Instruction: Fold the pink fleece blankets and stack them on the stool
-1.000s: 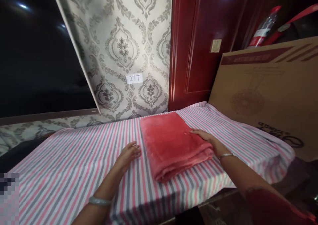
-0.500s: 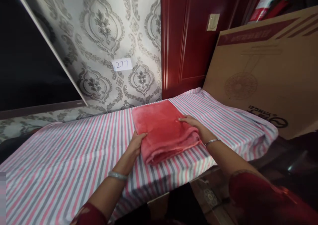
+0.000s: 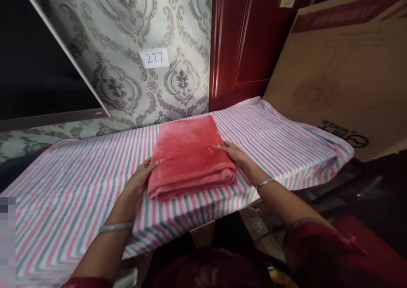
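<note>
A folded coral-red plush blanket (image 3: 190, 152) lies on the striped cloth, its layered edge facing me. My left hand (image 3: 143, 175) grips its left side, thumb on the top face and the other fingers partly hidden along the side. On the opposite side my right hand (image 3: 232, 152) holds the blanket near its right edge, thumb resting on top. Under it, the pink, grey and white striped cloth (image 3: 95, 178) covers the table and hangs over the front edge.
A large dark screen (image 3: 41, 63) stands at the left. Patterned wallpaper bears a paper card marked 277 (image 3: 154, 58). Behind the table's right part is a dark red door panel (image 3: 244, 38), with a big cardboard box (image 3: 337, 76) leaning at the right.
The blanket has shifted slightly left and turned a little, and its front folds lie more even. Both hands have moved along with it. My view has tipped downward.
</note>
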A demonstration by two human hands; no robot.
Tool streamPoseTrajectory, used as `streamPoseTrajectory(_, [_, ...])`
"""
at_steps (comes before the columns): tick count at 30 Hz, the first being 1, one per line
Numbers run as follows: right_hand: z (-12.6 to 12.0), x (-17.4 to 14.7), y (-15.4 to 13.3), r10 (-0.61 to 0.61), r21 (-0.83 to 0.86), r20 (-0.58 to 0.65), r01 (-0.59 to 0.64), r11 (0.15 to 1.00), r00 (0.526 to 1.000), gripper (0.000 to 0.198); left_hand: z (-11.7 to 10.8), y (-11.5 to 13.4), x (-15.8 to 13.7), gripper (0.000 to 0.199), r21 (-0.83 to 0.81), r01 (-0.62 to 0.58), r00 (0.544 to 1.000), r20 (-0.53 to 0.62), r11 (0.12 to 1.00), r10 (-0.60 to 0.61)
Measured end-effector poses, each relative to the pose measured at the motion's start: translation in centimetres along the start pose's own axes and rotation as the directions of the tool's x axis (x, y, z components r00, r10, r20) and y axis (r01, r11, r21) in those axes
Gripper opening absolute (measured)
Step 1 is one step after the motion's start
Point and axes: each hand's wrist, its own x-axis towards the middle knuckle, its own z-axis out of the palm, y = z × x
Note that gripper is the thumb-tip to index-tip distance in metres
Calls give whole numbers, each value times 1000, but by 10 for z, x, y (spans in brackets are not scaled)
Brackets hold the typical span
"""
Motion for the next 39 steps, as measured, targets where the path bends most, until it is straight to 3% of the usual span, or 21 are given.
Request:
streamPoseTrajectory(4, [-6,-22,-13,5,-51,100,0,999,995,58,-5,-3,-3,69,105,-56,994,-87,993,65])
streamPoseTrajectory(6, [-5,-35,-16,9,-67,131,0,998,991,62,-8,-1,-8,65,303,-131,974,-136,944,179])
streamPoseTrajectory(7, [-3,-40,-17,5,-72,141,5,997,990,65,-7,1,-12,59,438,-192,951,-139,878,277])
streamPoseTrajectory(9, [-1,-46,-17,-11,-68,150,22,997,989,68,0,6,-25,47,687,-345,856,-51,640,515])
streamPoseTrajectory(11, [1,-50,-15,-27,-43,138,34,998,990,66,17,9,-42,38,794,-509,701,158,332,696])
streamPoseTrajectory(13, [0,-56,-13,-31,-4,113,32,999,993,64,39,8,-58,33,753,-653,544,393,80,741])
streamPoseTrajectory(16, [-8,-74,-5,-33,41,107,29,999,994,67,69,-3,-72,35,631,-765,421,643,-130,640])
streamPoseTrajectory(19, [-16,-99,5,-115,-2,136,116,993,984,79,81,-17,-70,40,596,-772,397,723,-221,566])
streamPoseTrajectory(22, [-18,-114,15,-217,-111,131,232,966,967,89,80,-25,-60,37,610,-756,405,721,-237,562])
streamPoseTrajectory(27, [-11,-111,28,-321,-283,89,333,900,943,78,77,-27,-55,29,631,-743,416,696,-223,585])
streamPoseTrajectory(29, [-6,-107,30,-425,-428,37,398,811,905,69,78,-28,-56,30,626,-747,420,706,-225,570])
streamPoseTrajectory(33, [3,-103,33,-639,-673,20,483,560,769,61,77,-32,-55,34,617,-738,409,731,-273,546])
streamPoseTrajectory(35, [7,-104,36,-660,-698,-43,451,557,750,54,77,-35,-53,30,620,-723,387,729,-306,564])
streamPoseTrajectory(39, [10,-106,46,-620,-671,-219,345,657,754,48,74,-43,-46,25,613,-701,336,734,-363,590])
